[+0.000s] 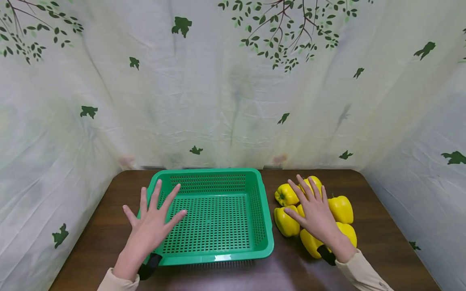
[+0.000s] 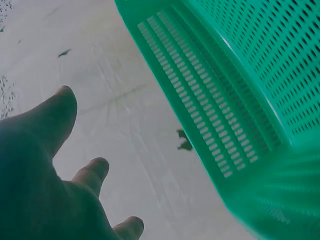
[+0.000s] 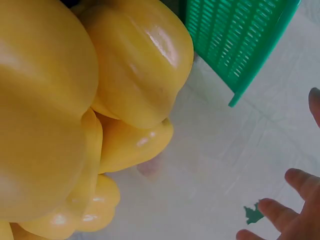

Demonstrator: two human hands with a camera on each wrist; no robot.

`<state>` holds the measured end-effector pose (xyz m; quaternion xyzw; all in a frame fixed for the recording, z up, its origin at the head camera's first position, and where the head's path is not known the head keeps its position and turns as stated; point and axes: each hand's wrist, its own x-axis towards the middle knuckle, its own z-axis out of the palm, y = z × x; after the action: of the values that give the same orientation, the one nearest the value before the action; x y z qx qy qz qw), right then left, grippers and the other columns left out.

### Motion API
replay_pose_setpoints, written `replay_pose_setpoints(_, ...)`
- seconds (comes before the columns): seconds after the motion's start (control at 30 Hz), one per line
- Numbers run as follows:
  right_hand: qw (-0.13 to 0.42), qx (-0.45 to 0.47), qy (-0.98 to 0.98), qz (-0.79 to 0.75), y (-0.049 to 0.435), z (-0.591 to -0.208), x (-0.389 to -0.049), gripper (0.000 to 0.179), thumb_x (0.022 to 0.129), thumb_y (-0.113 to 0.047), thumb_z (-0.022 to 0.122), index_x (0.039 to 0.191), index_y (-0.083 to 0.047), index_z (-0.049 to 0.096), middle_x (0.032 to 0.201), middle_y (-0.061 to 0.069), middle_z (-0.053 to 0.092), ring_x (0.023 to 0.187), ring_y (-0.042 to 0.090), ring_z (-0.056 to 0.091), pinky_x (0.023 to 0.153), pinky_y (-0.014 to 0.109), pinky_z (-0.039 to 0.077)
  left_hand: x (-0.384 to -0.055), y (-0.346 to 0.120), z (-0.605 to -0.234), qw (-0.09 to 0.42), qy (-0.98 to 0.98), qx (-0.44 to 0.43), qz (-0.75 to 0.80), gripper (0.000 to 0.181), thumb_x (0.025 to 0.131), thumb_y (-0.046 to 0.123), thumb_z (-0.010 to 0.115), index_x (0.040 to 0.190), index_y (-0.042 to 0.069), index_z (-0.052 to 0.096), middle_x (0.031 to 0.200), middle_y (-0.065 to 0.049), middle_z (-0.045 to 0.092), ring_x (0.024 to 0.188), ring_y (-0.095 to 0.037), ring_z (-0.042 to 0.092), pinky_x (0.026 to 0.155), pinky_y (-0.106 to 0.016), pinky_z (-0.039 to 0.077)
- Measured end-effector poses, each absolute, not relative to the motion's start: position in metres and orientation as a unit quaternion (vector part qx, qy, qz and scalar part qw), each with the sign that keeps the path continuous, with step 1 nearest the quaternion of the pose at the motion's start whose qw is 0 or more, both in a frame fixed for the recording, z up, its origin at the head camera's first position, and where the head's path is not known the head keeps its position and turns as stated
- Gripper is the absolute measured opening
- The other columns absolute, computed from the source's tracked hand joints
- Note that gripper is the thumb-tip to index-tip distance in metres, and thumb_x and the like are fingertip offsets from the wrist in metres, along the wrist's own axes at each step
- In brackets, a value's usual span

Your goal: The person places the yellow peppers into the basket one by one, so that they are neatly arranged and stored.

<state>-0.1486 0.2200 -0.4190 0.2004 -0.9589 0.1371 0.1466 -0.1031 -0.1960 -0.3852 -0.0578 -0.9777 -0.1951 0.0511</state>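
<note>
A green perforated plastic basket (image 1: 267,226) stands on the table, with nothing lying in it. Over its left side spreads my left hand (image 1: 149,228), fingers straight and apart, holding nothing; the left wrist view shows that hand (image 2: 55,175) off the basket wall (image 2: 195,100). To the right of the basket lies a cluster of several yellow bell peppers (image 1: 341,209). My right hand (image 1: 317,216) hovers above them with fanned fingers and partly hides some. In the right wrist view the peppers (image 3: 140,60) fill the left, and the fingers of that hand (image 3: 300,215) hold nothing.
The dark brown wooden table (image 1: 378,242) extends on both sides of the basket. A pale cloth curtain (image 1: 218,101) printed with leaves and branches encloses the back and sides. Black bands (image 1: 150,266) circle both wrists.
</note>
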Motion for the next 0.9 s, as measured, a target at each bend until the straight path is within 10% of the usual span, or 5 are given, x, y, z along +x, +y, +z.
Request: replay_pose_setpoints(0.9, 0.054, 0.278, -0.931, 0.231, 0.241, -0.444, -0.144, 0.098, 0.070, -0.031, 0.086, 0.149, -0.012, 0.032, 0.151, 0.012, 0.029, 0.132, 0.035, 0.033, 0.100, 0.057, 0.033, -0.115, -0.300, -0.397, -0.079, -0.914, -0.135, -0.375, 0.070, 0.096, 0.026, 0.058, 0.153, 0.011, 0.019, 0.152, -0.032, 0.005, 0.133, -0.057, 0.011, 0.087, -0.075, 0.025)
